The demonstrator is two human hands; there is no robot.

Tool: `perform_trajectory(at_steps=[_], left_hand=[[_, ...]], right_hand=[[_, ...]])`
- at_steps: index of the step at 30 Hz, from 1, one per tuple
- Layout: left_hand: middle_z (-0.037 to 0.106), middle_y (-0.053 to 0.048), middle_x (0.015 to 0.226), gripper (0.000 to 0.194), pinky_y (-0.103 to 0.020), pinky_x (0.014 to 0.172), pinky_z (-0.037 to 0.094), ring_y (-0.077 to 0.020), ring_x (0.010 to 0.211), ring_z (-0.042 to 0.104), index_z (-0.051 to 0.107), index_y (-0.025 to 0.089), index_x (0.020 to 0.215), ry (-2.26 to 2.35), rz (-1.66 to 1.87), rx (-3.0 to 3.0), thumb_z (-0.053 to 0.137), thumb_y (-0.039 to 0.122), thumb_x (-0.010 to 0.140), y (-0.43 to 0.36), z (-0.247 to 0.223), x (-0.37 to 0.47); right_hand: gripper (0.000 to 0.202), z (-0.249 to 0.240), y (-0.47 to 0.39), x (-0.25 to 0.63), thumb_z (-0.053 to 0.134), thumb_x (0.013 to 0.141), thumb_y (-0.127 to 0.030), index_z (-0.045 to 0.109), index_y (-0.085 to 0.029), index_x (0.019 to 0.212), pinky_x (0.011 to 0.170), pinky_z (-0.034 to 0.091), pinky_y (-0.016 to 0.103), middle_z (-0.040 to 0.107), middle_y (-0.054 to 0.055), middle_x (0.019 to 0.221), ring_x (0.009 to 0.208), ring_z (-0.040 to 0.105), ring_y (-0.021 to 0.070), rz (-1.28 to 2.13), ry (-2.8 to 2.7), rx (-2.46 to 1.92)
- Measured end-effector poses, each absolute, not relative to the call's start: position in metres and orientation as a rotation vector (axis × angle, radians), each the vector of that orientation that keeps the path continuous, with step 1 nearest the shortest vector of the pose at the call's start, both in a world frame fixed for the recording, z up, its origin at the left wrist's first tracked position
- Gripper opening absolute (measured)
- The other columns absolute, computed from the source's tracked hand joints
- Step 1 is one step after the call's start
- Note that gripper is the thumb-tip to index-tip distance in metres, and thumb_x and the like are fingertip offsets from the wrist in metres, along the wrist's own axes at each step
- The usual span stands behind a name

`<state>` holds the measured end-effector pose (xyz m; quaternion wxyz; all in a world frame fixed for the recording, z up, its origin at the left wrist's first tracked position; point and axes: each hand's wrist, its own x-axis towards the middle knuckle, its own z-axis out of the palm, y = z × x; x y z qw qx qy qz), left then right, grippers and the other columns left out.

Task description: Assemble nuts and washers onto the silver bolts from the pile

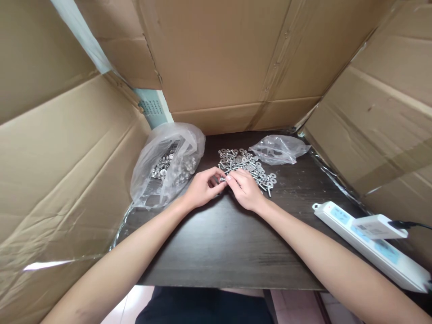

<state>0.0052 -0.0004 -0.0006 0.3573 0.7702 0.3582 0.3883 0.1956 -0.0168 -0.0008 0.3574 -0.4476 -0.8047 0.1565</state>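
My left hand (203,186) and my right hand (244,188) meet over the middle of the dark table, fingertips together. Between them shows a small silver bolt (222,179), pinched by the thumb and finger of my left hand. My right thumb and fingers close on its other end, where the grip hides what they touch. Just beyond my hands spreads a pile of loose bolts, nuts and washers (248,163). To the left, a clear plastic bag (175,164) lies open with more metal hardware inside.
A crumpled clear bag (281,150) lies at the back right. Along the right side sits a white power strip (367,245) with a white plug adapter (380,226) and black cable. Cardboard walls (229,58) enclose the dark table (216,252) at the back and both sides.
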Motion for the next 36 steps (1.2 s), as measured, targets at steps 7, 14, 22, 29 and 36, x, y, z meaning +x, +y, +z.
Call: perform_trajectory(at_steps=[7, 14, 22, 29, 36], left_hand=[[0.07, -0.001, 0.084, 0.018, -0.021, 0.062, 0.052, -0.0106, 0.066, 0.065, 0.067, 0.017, 0.102, 0.934, 1.0, 2.003, 0.069, 0.032, 0.091, -0.0012, 0.0, 0.005], [0.07, -0.001, 0.083, 0.019, -0.02, 0.061, 0.051, -0.0104, 0.065, 0.064, 0.067, 0.017, 0.101, 0.958, 0.988, 1.986, 0.068, 0.033, 0.091, -0.0016, 0.0003, 0.0053], [0.07, -0.001, 0.084, 0.019, -0.02, 0.06, 0.051, -0.0094, 0.063, 0.063, 0.067, 0.017, 0.102, 0.948, 0.999, 1.99, 0.068, 0.03, 0.089, -0.0015, 0.0001, 0.006], [0.069, 0.0, 0.082, 0.018, -0.02, 0.061, 0.052, -0.0097, 0.063, 0.063, 0.067, 0.017, 0.103, 0.943, 0.992, 1.993, 0.067, 0.029, 0.089, -0.0023, 0.0013, 0.0058], [0.071, -0.002, 0.085, 0.019, -0.021, 0.063, 0.053, -0.0117, 0.068, 0.065, 0.068, 0.017, 0.103, 0.944, 0.99, 2.004, 0.068, 0.033, 0.091, -0.0017, 0.0019, 0.0047]], right_hand=[[0.036, -0.0017, -0.0166, 0.1959, 0.039, 0.105, -0.031, 0.042, -0.024, 0.07, 0.074, 0.036, 0.037, 0.056, 0.002, 0.07, 0.074, 0.05, 0.0212, 0.401, -2.078, -1.163], [0.032, -0.0024, -0.0165, 0.1958, 0.043, 0.104, -0.03, 0.051, -0.023, 0.074, 0.077, 0.038, 0.038, 0.06, 0.003, 0.072, 0.076, 0.052, 0.0219, 0.378, -2.096, -1.169], [0.034, -0.0032, -0.0161, 0.195, 0.041, 0.104, -0.03, 0.045, -0.024, 0.071, 0.075, 0.036, 0.036, 0.056, 0.002, 0.069, 0.074, 0.051, 0.0216, 0.357, -2.088, -1.165], [0.037, -0.0046, -0.0162, 0.1951, 0.039, 0.106, -0.032, 0.043, -0.024, 0.07, 0.073, 0.036, 0.037, 0.055, 0.002, 0.068, 0.073, 0.05, 0.0209, 0.351, -2.082, -1.178], [0.038, -0.0027, -0.0166, 0.1964, 0.037, 0.106, -0.034, 0.041, -0.024, 0.07, 0.074, 0.036, 0.037, 0.054, 0.002, 0.069, 0.073, 0.05, 0.0213, 0.395, -2.082, -1.167]])
